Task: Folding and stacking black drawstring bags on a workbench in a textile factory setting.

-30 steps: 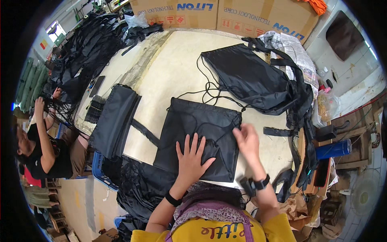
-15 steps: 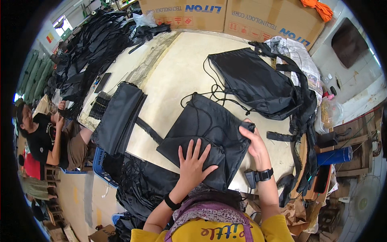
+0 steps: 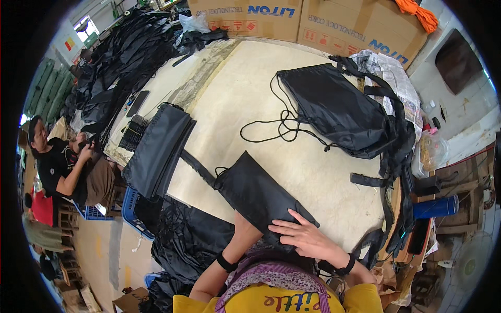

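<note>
A black drawstring bag, folded into a narrow bundle, lies at the table's near edge in front of me. My left hand is at its near left side, the fingers hidden beneath the fabric. My right hand lies on the bag's near right part with its fingers stretched out. A small loop of cord pokes out at the bundle's left corner. To the left is a neat stack of folded black bags. Farther right lies another black drawstring bag, its cords spread on the tabletop.
The pale table has black strips and newspaper along its right side. Black fabric is heaped at far left; a phone lies nearby. Cardboard boxes line the back. A seated co-worker handles something dark at left.
The bag has gone from partly folded to a narrower bundle. My left hand has slipped from on top to under the fabric; my right hand has come from the right edge onto it.
</note>
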Tool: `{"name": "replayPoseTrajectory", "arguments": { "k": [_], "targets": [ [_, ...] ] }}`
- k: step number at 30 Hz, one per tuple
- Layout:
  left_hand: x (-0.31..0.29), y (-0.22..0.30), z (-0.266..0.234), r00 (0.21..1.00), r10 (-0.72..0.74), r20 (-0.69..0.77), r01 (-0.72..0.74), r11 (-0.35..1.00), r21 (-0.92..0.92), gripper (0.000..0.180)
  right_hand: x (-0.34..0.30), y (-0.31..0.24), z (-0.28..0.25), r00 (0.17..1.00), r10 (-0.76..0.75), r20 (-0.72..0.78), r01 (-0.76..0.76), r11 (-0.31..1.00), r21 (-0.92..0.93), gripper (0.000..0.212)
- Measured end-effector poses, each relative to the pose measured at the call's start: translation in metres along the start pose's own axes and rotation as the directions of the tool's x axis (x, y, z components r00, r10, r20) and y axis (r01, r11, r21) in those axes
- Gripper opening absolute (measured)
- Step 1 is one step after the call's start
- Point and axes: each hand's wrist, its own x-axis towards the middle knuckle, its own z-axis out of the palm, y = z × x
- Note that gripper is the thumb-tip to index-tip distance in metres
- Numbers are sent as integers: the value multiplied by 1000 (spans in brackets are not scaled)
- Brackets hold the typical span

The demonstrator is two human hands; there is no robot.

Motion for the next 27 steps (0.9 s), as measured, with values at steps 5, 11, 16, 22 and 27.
{"name": "replayPoseTrajectory", "arguments": {
  "k": [5,11,16,22,27],
  "targets": [
    [-3,-4,-55,988,34,151,-18,994,-106,33,-1,-2,9,996,85,5,-85,994,-65,27],
    [-4,19,-75,767,-640,34,554,635,-538,22,1,-3,15,998,63,-13,-64,988,-137,29],
    [1,16,-49,873,-443,-205,426,896,-125,28,3,-13,6,993,65,102,-53,991,-119,36],
    [0,9,-53,854,-478,-205,449,876,-174,22,-13,-12,32,983,178,43,-174,980,-93,84],
    [0,24,-55,783,-599,-168,506,769,-391,30,-11,-14,33,982,184,48,-180,980,-87,82]
  ]
}}
